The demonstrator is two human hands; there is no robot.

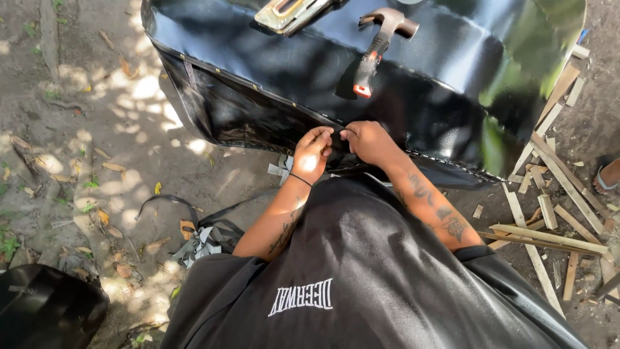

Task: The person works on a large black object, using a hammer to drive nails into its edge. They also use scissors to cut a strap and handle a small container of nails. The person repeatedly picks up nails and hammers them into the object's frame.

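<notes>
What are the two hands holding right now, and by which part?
Both the left hand and the right hand pinch the near edge of the black covering, fingertips nearly meeting at its seam.

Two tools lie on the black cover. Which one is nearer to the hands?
The hammer, with its black handle and red end pointing toward the hands. The flat metal tool lies farther off, at the top edge.

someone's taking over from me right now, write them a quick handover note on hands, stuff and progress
Left hand and right hand: both pinching the black cover's near edge, fingers meeting at the seam.
Hammer lies on top of the cover, untouched; a metal tool lies beside it.
Done: fasteners show along the edge on both sides of the hands.
Left: the stretch under the hands looks unfixed.
Wood strips lie on the ground to the right.
</notes>
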